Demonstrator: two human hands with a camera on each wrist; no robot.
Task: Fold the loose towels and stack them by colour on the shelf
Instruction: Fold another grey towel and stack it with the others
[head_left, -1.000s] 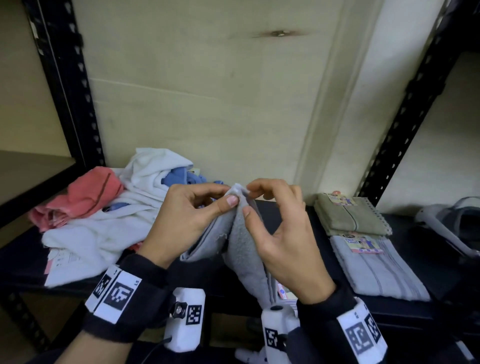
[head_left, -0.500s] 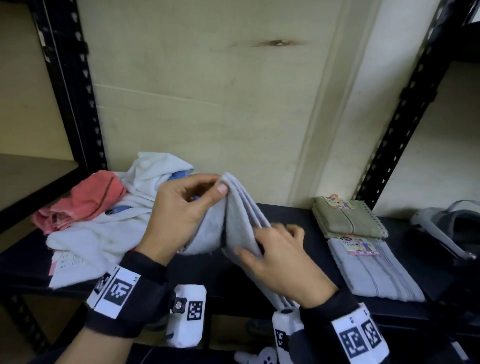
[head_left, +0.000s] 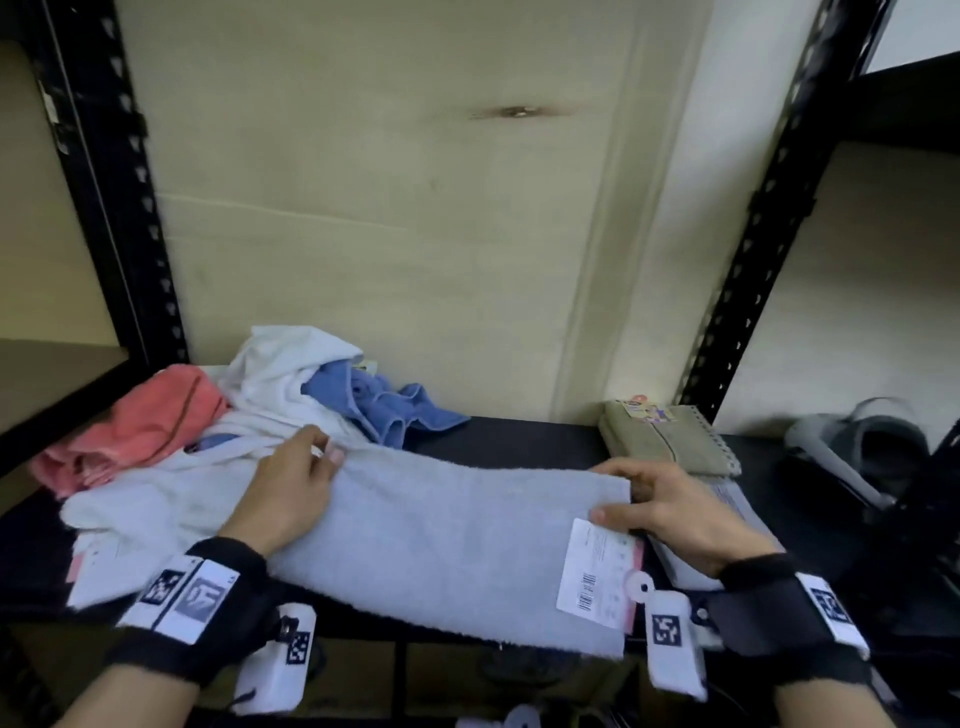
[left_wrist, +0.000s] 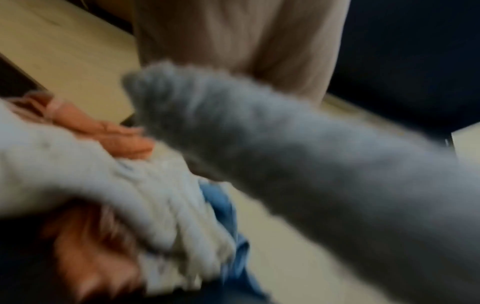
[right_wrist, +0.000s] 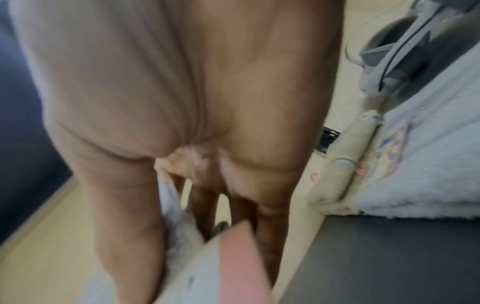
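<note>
A light grey towel (head_left: 441, 540) lies spread across the black shelf (head_left: 524, 441), its front edge hanging over the shelf edge. My left hand (head_left: 324, 453) pinches its far left corner, beside the loose pile. My right hand (head_left: 613, 493) pinches its right edge just above a white paper tag (head_left: 597, 571). In the right wrist view the fingers (right_wrist: 207, 144) close on the grey towel (right_wrist: 179, 230) and the tag (right_wrist: 233, 267). The left wrist view is blurred; the grey towel (left_wrist: 311, 164) crosses it.
A loose pile sits at the left: a pink towel (head_left: 140, 421), a white towel (head_left: 280, 374) and a blue towel (head_left: 384, 405). At the right lie a folded olive towel (head_left: 665, 436) and a folded grey towel (head_left: 727, 499). A headset (head_left: 857, 447) rests further right.
The grey towel was bunched and held up between both hands. Now the hands have pulled apart and lowered, and it lies stretched out flat on the shelf.
</note>
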